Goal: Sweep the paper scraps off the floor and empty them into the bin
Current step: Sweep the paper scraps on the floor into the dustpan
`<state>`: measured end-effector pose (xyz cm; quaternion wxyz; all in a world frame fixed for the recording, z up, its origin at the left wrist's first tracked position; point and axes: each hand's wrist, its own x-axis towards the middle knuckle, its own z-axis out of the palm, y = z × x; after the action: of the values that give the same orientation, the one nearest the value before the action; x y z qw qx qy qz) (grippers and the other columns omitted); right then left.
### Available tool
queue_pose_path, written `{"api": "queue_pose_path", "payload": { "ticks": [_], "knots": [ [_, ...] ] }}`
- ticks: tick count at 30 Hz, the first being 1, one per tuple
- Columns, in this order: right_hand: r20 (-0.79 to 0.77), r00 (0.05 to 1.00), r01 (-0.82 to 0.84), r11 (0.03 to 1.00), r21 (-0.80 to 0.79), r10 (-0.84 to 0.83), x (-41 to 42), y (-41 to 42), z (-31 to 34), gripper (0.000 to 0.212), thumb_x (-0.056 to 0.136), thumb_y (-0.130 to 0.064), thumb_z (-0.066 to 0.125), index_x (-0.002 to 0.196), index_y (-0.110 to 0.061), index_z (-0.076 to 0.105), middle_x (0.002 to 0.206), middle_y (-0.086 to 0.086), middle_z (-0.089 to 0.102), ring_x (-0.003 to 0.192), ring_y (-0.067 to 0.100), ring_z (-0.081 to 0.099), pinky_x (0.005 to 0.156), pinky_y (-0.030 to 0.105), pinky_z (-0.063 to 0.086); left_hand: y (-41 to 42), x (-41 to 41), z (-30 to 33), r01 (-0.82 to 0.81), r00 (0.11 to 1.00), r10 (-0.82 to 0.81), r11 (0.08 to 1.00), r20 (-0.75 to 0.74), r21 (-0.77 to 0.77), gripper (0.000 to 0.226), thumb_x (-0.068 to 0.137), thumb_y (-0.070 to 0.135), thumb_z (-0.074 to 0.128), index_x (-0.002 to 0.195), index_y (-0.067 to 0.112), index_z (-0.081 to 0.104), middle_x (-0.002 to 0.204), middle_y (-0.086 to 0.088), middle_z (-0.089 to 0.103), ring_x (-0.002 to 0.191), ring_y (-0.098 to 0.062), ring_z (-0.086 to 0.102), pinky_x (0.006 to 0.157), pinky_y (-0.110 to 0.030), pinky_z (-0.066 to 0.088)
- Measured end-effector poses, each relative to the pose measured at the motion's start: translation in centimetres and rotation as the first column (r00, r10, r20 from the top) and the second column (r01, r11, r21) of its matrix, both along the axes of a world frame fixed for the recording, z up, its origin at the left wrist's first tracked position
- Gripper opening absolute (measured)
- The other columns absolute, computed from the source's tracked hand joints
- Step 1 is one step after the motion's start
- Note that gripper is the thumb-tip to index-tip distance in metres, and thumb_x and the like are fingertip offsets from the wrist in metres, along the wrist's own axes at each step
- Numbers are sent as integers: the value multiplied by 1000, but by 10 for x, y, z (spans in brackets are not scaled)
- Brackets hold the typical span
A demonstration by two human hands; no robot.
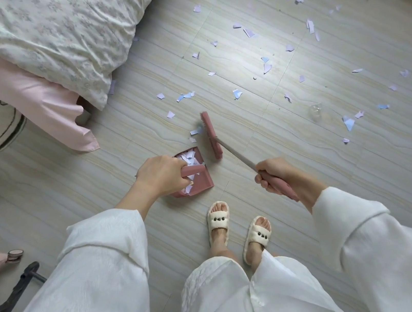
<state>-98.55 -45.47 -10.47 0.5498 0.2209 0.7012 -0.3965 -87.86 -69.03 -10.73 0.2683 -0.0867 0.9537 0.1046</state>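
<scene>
A bed with a floral quilt overhangs the floor upper left. Paper scraps litter the floor (mostly upper right). Left grip clasps the scrap-filled pink dustpan; right grip clasps the broom.

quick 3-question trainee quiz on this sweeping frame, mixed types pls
1. True or false: the pink plastic dustpan already holds white paper scraps.
2. Which hand has its grip on the pink long-handled broom? A) left B) right C) both
3. Fill in: most loose pale blue and lilac paper scraps still lie on the grey wood-grain ____.

Key: 1 true; 2 B, the right hand, while the left hand holds the dustpan handle; 3 floor.
</scene>
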Motion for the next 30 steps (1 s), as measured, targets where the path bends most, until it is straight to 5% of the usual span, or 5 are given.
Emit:
{"api": "queue_pose_path", "payload": {
  "ticks": [3,9,16,26,30],
  "knots": [
    [119,993,28,998,-50,-22,3,0,-7,13,96,-13,39,86,-8,45,46,-2,51,28,6,43,31,12,33,1,1,0,7,1000,-7,1000,-16,-8,20,82,43,56,81,23,60,84,-4,66,76,-26,56,63,-28,34],
    [207,978,27,987,-159,6,-10,5,3,15,100,-17,38,87,-9,42,56,0,47,29,5,42,27,13,32,-3,0,7,-44,999,44,999,8,0,19,82,39,55,87,22,63,76,-2,59,72,-26,51,62,-27,34],
    [65,991,-115,990,-83,120,-24,-8,22,14,97,-15,42,87,-7,47,61,4,50,30,6,43,29,14,33,-21,0,8,-78,997,78,996,8,41,15,81,39,55,82,25,60,74,0,59,75,-24,58,60,-27,36],
    [-84,991,98,995,-21,-100,-43,-47,18,12,94,-5,39,85,-4,46,63,8,48,25,6,43,29,12,33,-37,-3,9,-270,960,276,956,-45,114,13,80,33,56,84,23,62,79,-2,63,79,-26,60,64,-27,39],
    [-162,966,208,978,8,-204,-64,-54,15,7,93,1,38,92,-2,45,59,11,47,21,7,41,30,9,33,-49,-8,13,-406,909,414,906,-53,116,13,80,35,56,72,25,54,72,0,57,74,-26,54,64,-27,39]
  ]
}}
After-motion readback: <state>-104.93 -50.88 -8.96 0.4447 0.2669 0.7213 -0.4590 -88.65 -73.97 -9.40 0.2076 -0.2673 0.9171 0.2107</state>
